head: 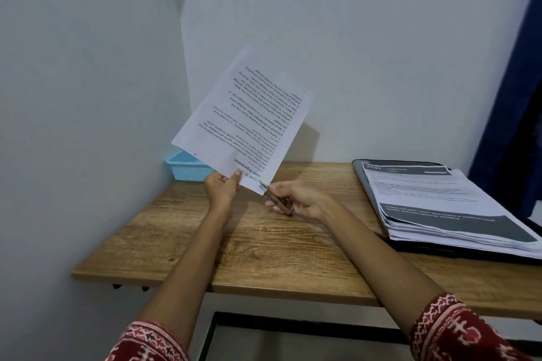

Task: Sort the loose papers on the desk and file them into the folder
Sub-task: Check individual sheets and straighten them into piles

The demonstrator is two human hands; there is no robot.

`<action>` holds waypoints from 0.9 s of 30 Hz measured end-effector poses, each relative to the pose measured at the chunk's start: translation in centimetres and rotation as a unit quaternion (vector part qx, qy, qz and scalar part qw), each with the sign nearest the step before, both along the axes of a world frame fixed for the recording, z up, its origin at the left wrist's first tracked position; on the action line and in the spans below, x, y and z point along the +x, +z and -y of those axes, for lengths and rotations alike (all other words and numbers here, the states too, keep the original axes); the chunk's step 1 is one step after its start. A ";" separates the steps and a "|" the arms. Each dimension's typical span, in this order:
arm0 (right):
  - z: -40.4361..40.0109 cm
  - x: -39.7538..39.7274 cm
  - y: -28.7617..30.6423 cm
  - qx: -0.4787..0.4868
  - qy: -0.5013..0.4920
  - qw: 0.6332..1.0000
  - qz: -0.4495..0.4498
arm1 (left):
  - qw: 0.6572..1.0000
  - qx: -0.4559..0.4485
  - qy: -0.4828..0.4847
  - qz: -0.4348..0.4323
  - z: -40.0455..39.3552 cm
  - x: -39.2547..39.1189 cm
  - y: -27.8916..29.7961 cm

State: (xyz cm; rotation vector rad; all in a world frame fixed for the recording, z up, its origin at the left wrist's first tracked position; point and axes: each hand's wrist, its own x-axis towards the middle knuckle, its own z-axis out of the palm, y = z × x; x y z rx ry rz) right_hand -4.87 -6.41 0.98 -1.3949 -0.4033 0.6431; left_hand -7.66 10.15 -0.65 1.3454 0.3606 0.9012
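Observation:
My left hand [220, 188] pinches the lower edge of a printed paper [243, 123], held up tilted above the wooden desk [264, 246], its text upside down to me. My right hand [299, 199] grips a small metal stapler [277, 199], whose jaws sit at the paper's bottom corner. At the right of the desk lies an open black folder [363, 182] with a thick stack of printed sheets [445, 205] on it.
A light blue plastic tray [183, 165] stands in the desk's back left corner, partly behind the held paper. White walls close the desk at the back and left. A dark blue curtain [510, 97] hangs at the far right.

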 end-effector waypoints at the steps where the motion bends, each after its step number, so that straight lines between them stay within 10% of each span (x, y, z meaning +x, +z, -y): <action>1: -0.1 0.1 0.0 -0.001 -0.006 1.000 0.003 | 1.000 -0.004 -0.002 0.000 0.0 0.1 0.0; 14: -0.1 0.3 0.1 0.007 -0.067 0.998 0.004 | 0.946 -0.193 -0.259 0.005 0.9 -0.7 0.3; 27: -0.3 0.0 -0.1 -0.003 -0.086 0.996 0.010 | 0.955 -0.094 -0.279 -0.042 1.8 -1.1 -0.4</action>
